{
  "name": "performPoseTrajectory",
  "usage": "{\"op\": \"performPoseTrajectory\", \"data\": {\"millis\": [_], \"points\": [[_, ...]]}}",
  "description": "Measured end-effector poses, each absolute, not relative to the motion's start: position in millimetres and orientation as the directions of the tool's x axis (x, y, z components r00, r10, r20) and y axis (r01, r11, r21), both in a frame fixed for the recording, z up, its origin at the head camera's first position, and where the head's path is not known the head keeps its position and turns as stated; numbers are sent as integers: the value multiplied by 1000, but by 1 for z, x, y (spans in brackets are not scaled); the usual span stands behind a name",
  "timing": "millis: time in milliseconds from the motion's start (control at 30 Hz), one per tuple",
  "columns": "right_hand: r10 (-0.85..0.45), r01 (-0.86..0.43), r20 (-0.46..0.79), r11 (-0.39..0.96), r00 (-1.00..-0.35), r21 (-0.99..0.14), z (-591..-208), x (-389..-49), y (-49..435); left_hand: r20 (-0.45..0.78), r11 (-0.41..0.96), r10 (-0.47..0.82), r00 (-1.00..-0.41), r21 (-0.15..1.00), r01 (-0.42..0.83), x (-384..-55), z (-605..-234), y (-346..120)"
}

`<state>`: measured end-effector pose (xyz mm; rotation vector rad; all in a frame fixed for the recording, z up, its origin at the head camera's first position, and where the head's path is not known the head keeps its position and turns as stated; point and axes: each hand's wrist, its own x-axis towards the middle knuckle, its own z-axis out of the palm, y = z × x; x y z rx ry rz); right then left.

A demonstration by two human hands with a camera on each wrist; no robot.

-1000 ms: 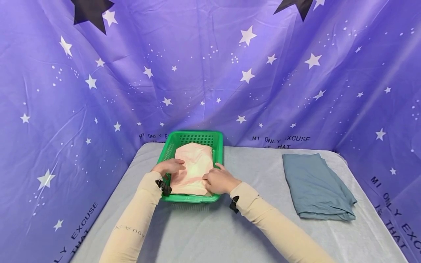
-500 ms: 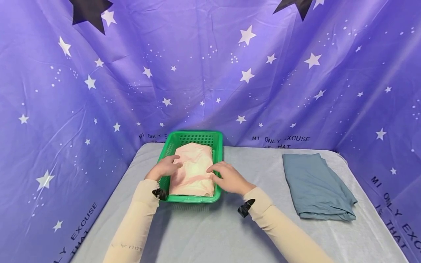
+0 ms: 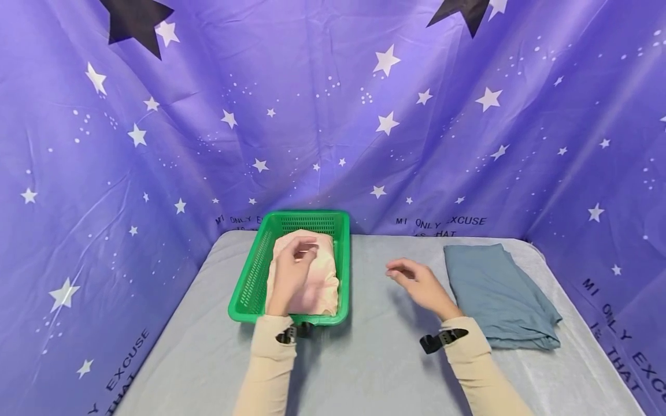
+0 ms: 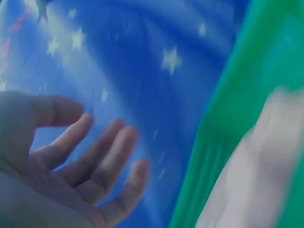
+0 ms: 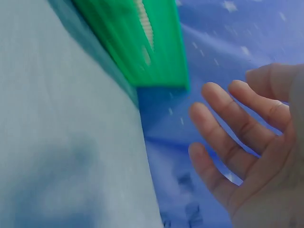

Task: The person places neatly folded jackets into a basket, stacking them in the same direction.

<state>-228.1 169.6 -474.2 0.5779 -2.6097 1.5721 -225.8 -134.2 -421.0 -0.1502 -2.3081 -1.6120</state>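
A folded pale pink cloth (image 3: 319, 271) lies inside the green plastic basket (image 3: 341, 300) at the table's back left. Over the cloth hovers my left hand (image 3: 292, 271), its fingers loosely bent and holding nothing; the left wrist view shows the same relaxed fingers apart from the basket wall (image 4: 216, 123). My right hand (image 3: 424, 286) is in the air between the basket and a folded blue-grey cloth (image 3: 499, 294). Nothing is in its grasp, and its fingers (image 5: 223, 142) are spread and slightly bent in the right wrist view.
The table (image 3: 359, 370) has a light grey cloth cover. Purple curtains (image 3: 312, 115) with white stars close in the back and both sides. Black bands with small devices (image 3: 442, 340) sit on both wrists.
My right hand has left the basket's right side and moved right toward the blue-grey cloth. My left hand has shifted right, above the pink cloth. Both cloths stay in place.
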Motion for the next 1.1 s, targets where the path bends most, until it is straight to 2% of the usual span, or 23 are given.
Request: {"op": "performPoseTrajectory", "data": {"millis": [100,200,467,600,800,933,1100], "points": [[-221,-338,274,349,-936,-874,-481,-226,192,322,132,-97,-942,942,309,-218,-430,-99],[-150,-346,316,259,-937,-902,-487,-222,213,278,-32,-50,-959,960,280,-210,-442,-61],[84,-317,322,70,-943,-946,-488,-205,258,91,-187,24,-996,979,85,-205,-480,24],[278,-241,271,137,-922,-961,-487,-197,279,-10,-208,45,-999,978,-19,-202,-500,55],[520,-9,183,319,-834,-948,-488,-188,307,-132,-194,-2,-991,972,-129,-193,-518,94],[583,133,137,397,-801,-908,-491,-182,327,-185,-199,6,-983,963,-182,-190,-521,113],[590,238,99,466,-801,-852,-502,-178,351,-264,-187,77,-961,943,-274,-187,-525,133]]}}
